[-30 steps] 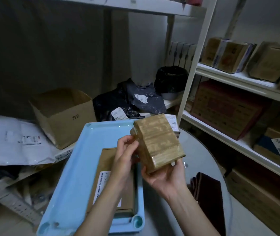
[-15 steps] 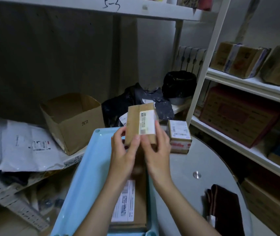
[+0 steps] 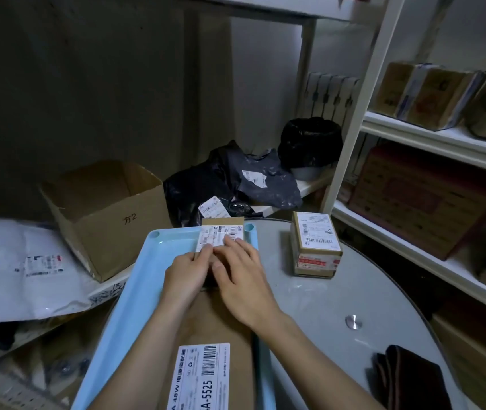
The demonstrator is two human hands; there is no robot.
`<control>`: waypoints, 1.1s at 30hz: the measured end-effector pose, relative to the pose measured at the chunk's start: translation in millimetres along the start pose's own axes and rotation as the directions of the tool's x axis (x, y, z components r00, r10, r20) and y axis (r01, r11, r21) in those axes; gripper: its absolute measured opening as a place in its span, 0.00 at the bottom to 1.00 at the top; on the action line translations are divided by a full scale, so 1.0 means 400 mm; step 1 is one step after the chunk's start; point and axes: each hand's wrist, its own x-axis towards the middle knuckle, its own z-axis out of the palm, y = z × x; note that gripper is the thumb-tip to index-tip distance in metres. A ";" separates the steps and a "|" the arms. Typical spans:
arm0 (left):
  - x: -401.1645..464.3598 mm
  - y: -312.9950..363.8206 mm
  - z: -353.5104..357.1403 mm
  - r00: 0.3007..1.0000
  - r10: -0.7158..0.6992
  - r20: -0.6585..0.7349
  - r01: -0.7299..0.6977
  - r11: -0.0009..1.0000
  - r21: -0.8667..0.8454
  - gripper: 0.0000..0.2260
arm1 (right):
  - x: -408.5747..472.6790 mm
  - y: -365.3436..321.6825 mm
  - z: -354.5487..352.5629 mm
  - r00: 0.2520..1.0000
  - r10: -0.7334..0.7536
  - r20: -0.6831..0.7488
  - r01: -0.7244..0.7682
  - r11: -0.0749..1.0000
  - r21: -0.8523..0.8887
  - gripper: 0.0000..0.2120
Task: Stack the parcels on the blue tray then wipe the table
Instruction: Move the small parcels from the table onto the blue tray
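Observation:
A blue tray [image 3: 147, 270] lies on the round grey table [image 3: 324, 294]. A flat brown parcel [image 3: 215, 327] with a barcode label rests in its near half. A small brown parcel [image 3: 221, 232] with a white label lies at the tray's far end. My left hand [image 3: 187, 273] and my right hand [image 3: 241, 276] rest flat on top of it, fingers spread. Another small taped parcel [image 3: 314, 244] stands on the table to the right of the tray.
A dark folded cloth [image 3: 407, 377] lies at the table's near right. An open cardboard box [image 3: 108, 214], white mailers [image 3: 19, 267] and black bags [image 3: 229, 184] crowd the left shelf. White shelving [image 3: 442, 143] with boxes stands to the right.
The small parcel, held up in both hands and turned over, has come down onto the far end of the tray. Both hands now lie on top of it.

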 end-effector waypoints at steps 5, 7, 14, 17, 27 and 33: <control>0.009 -0.010 -0.009 0.999 0.014 -0.045 -0.008 0.991 0.131 0.22 | 0.001 -0.016 0.000 1.000 -0.017 -0.019 0.019 0.992 0.125 0.17; 0.004 -0.014 -0.018 0.998 0.017 -0.060 -0.008 0.988 0.152 0.22 | 0.001 -0.016 -0.003 1.000 -0.019 -0.021 0.021 0.996 0.083 0.15; -0.014 0.014 -0.017 0.998 0.070 -0.008 -0.068 0.986 0.151 0.22 | -0.016 0.006 -0.033 0.986 0.012 -0.164 0.021 0.981 0.194 0.14; -0.020 0.017 -0.002 0.989 0.116 -0.087 -0.092 0.966 0.243 0.24 | -0.014 0.042 -0.064 0.950 0.097 -0.297 -0.040 0.980 0.193 0.14; -0.046 0.149 0.137 0.691 0.722 0.049 -0.710 0.663 0.239 0.19 | 0.086 0.251 -0.210 0.892 0.352 -0.283 -0.451 0.671 -0.588 0.25; -0.051 0.188 0.232 0.750 0.627 0.212 -0.651 0.643 0.402 0.21 | 0.057 0.266 -0.217 0.872 0.295 -0.391 -0.389 0.902 -0.186 0.25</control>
